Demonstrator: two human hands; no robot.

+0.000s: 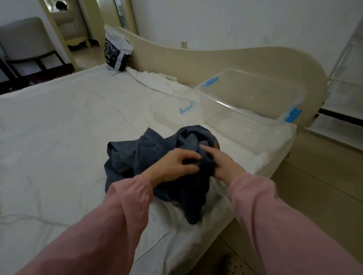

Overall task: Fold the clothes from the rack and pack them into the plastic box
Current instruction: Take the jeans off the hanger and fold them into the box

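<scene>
A wide bed (53, 133) under a creased white sheet fills most of the room. A curved cream bedboard (220, 58) rises along the bed's far side, and the white wall (221, 19) behind it carries a small socket plate (184, 44). A printed plastic bag (116, 50) stands at the bed's far left corner. Beyond that corner is a cream-framed mirror (65, 20), and a grey padded chair (25, 41) sits left of the bed. Pale beige floor (319, 173) lies to the bed's right; the light is dim and cool
</scene>
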